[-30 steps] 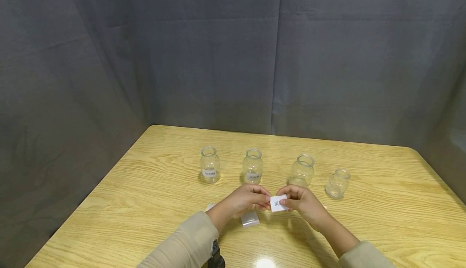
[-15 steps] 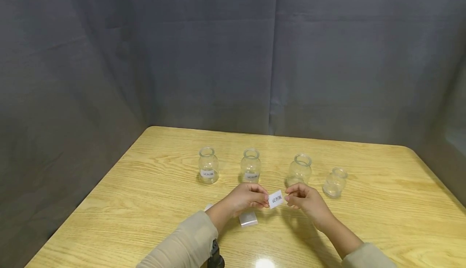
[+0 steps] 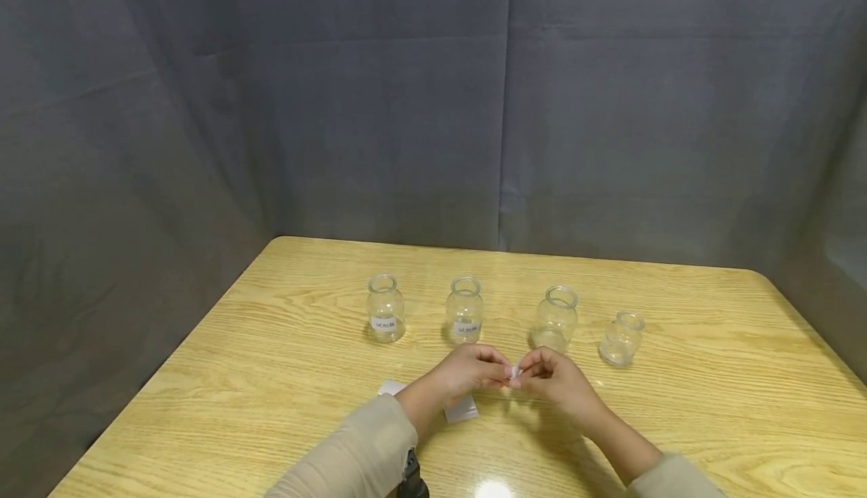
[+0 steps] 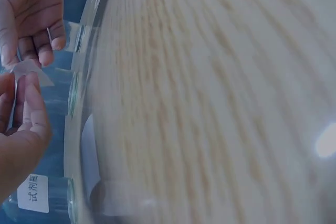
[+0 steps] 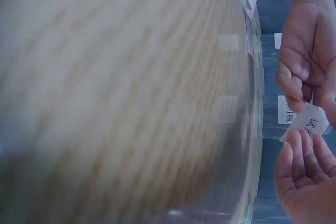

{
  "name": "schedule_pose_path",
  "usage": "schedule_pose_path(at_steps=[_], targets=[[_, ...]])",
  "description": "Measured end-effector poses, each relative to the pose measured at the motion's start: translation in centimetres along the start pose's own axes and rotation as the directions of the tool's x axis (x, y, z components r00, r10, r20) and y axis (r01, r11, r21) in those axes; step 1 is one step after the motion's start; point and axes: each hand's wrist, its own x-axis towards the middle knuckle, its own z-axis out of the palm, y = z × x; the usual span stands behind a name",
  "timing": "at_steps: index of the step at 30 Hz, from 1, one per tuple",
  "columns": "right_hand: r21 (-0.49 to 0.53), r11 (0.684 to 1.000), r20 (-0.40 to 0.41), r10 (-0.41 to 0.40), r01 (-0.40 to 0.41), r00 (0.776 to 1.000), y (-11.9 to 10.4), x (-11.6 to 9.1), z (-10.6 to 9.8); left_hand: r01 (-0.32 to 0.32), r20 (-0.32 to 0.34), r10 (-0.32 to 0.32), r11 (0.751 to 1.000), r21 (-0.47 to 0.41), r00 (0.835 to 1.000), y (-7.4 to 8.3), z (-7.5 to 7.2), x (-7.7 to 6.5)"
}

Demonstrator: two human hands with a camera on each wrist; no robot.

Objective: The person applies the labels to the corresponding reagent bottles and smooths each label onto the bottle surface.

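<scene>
Here we have left grip (image 3: 467, 371) and right grip (image 3: 561, 388) both pinching the white label (image 3: 515, 371), nearside of the third glass jar (image 3: 555, 323) from left, right nearer.

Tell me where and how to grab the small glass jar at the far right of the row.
Probably best around the bulging body of the small glass jar, below its neck, coming from the right with the right hand, the nearer one. The body is wider than the mouth, giving a round surface to wrap, and the next jar stands to its left.
</scene>
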Motion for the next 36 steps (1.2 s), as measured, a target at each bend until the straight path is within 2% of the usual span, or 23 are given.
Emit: schedule_pose_path(at_steps=[5,12,17,21,27,36], targets=[[-0.027,1.000,-0.011,0.002,-0.002,1.000,0.1,0.1,0.0,-0.003,0.008,0.003,1.000,0.008,1.000,-0.1,0.4,0.2],[-0.048,0.999,-0.007,0.006,-0.006,1.000,0.1,0.1,0.0,0.001,-0.007,-0.001,0.996,0.090,1.000,-0.1,0.3,0.2],[-0.039,0.999,0.003,0.001,-0.001,1.000,-0.1,0.0,0.0,-0.004,-0.024,0.007,0.993,0.117,1.000,-0.1,0.2,0.1],[-0.028,0.999,0.021,-0.023,0.024,1.000,-0.1,-0.2,-0.2,-0.002,-0.039,0.006,0.995,0.099,0.999,-0.3,0.1,0.1],[-0.076,0.997,0.049,-0.024,0.028,0.998,-0.3,-0.3,-0.6,0.042,-0.054,-0.041,0.999,0.026,0.998,-0.4,-0.2,0.0],[-0.074,0.997,0.164,0.011,0.001,0.986,-0.6,-0.7,-1.7,0.044,-0.055,-0.043,0.999,0.030,0.998,-0.6,-0.3,0.0]])
